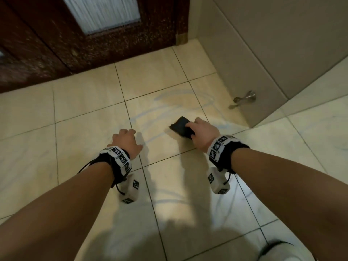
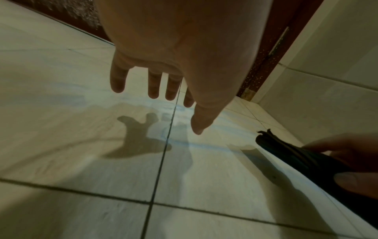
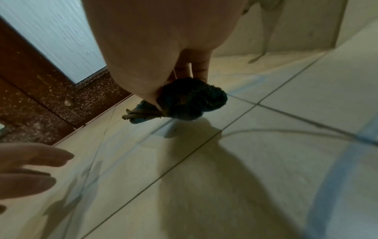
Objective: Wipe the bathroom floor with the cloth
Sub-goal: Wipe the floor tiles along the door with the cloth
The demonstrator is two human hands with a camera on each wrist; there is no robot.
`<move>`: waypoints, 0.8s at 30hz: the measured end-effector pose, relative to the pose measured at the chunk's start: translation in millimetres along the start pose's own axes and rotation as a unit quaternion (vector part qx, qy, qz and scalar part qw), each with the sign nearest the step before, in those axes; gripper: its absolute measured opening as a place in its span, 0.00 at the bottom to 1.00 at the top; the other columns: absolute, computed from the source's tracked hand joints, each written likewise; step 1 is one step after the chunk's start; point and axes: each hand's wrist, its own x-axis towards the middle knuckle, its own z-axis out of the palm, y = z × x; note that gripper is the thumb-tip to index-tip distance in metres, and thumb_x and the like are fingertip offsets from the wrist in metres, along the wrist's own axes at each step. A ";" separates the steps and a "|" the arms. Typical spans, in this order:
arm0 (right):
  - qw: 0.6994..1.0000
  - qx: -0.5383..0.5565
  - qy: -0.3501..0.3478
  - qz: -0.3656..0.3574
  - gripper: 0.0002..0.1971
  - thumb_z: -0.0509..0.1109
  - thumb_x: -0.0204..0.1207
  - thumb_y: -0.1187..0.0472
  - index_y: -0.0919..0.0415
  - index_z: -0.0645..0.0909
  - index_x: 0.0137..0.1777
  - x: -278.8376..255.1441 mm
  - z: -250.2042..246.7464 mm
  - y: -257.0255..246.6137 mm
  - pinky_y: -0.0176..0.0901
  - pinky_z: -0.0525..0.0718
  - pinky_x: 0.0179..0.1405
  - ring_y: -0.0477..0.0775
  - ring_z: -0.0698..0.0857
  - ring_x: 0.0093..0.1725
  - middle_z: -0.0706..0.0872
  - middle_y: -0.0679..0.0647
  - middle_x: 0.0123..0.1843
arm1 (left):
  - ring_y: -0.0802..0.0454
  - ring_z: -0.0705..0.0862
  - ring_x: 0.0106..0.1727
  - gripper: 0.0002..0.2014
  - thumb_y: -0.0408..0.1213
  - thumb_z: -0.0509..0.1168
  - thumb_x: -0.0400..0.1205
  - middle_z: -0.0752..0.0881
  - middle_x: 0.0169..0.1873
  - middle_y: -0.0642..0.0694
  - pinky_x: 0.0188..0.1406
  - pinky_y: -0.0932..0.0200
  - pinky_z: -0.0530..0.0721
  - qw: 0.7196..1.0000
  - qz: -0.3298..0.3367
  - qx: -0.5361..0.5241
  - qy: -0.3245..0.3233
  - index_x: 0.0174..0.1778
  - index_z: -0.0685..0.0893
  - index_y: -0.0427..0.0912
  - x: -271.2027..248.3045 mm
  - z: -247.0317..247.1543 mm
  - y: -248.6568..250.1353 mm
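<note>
A folded dark cloth (image 1: 179, 126) is held a little above the pale tiled floor (image 1: 90, 102), casting a shadow below it. My right hand (image 1: 202, 131) grips the cloth's near end between thumb and fingers; the right wrist view shows the bunched cloth (image 3: 192, 98) pinched under the thumb. Left of it, my left hand (image 1: 125, 141) hovers over the tiles with fingers spread and holds nothing. In the left wrist view its fingers (image 2: 153, 84) hang straight above their shadow, with the cloth (image 2: 286, 150) at the right. Faint wet streaks (image 1: 180, 102) curve over the tiles ahead.
A dark wooden door (image 1: 56, 44) with a frosted glass pane (image 1: 101, 12) closes the far side. A grey tiled wall (image 1: 263, 53) stands at the right, with a metal doorstop (image 1: 244, 98) low on it. A white shoe tip (image 1: 276, 251) shows bottom right.
</note>
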 end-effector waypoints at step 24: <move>0.954 0.071 0.140 0.255 0.23 0.60 0.85 0.61 0.53 0.68 0.80 3.9 0.9 119.5 0.62 0.79 0.64 0.69 0.74 0.69 0.71 0.63 0.72 | 0.37 0.59 0.80 0.35 0.50 0.67 0.80 0.57 0.82 0.47 0.71 0.34 0.72 1.000 -0.008 0.012 -0.012 0.82 0.62 0.53 21.2 28.8 -12.0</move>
